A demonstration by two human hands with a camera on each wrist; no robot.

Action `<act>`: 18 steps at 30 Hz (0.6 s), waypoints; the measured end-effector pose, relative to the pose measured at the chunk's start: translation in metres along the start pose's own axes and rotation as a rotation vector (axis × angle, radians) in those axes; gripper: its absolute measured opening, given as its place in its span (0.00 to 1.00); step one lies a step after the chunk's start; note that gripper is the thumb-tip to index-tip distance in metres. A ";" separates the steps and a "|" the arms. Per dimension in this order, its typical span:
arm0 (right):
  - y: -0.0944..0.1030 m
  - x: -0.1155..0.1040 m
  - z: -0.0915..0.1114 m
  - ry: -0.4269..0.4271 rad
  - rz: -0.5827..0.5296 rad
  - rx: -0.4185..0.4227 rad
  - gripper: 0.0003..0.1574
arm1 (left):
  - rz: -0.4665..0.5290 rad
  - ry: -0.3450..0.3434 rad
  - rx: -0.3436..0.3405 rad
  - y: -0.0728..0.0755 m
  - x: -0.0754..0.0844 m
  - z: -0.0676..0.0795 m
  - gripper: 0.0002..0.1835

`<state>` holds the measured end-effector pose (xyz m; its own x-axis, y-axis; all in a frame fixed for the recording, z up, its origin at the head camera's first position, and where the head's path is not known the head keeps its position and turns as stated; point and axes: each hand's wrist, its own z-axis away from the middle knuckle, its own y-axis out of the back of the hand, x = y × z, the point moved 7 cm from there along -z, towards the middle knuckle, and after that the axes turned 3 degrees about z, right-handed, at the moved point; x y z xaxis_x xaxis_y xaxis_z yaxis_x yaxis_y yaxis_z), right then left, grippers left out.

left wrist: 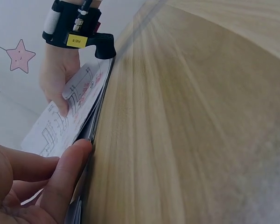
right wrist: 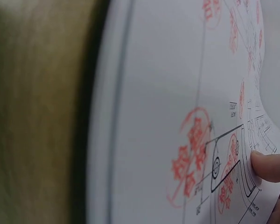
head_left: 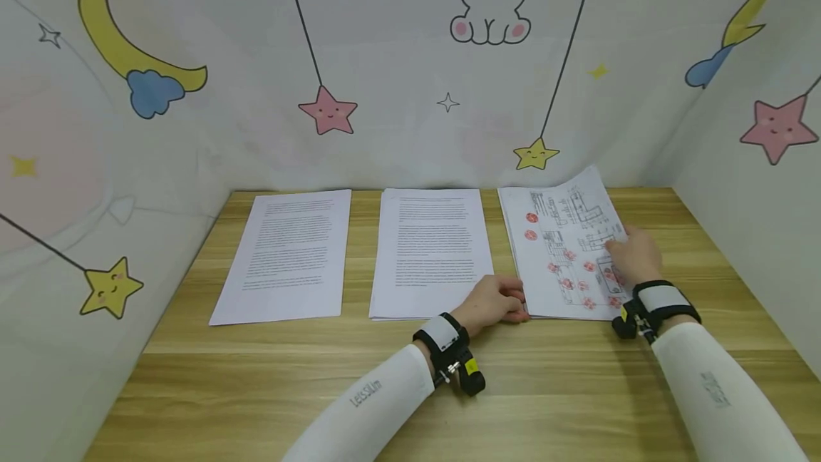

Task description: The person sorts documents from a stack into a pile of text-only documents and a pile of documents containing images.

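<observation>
A stack of drawing sheets (head_left: 558, 262) with red round stamps lies at the right of the table. My right hand (head_left: 635, 255) pinches its right edge, thumb on top, and the far right corner curves up off the table. In the right wrist view the thumb (right wrist: 270, 166) presses on the printed face, and the sheet bends beside it. My left hand (head_left: 490, 301) is at the stack's near left corner, thumb and curled fingers holding it at the edge. In the left wrist view a narrow gap shows between layers by the thumb (left wrist: 67, 175).
A stack of printed text pages (head_left: 436, 248) lies in the middle, just left of the drawings, close to my left hand. Another text page (head_left: 288, 255) lies farther left. Behind the wooden table (head_left: 256, 391) hangs a cartoon-printed cloth (head_left: 398, 34).
</observation>
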<state>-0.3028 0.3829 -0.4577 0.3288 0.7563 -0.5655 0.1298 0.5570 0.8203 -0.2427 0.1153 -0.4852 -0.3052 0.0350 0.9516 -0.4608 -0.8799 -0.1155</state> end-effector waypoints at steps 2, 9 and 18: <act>0.000 0.000 -0.001 0.008 0.022 0.020 0.35 | 0.000 0.013 -0.004 0.001 -0.001 0.000 0.25; -0.001 -0.007 -0.001 0.058 0.140 0.098 0.35 | 0.007 0.039 0.001 0.008 0.002 0.000 0.20; -0.001 -0.024 0.009 0.145 0.305 0.074 0.25 | -0.233 -0.076 -0.011 0.020 0.025 0.012 0.18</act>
<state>-0.3030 0.3608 -0.4442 0.2277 0.9280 -0.2948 0.1154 0.2749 0.9545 -0.2501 0.0928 -0.4603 -0.1267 0.2001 0.9715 -0.5202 -0.8473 0.1067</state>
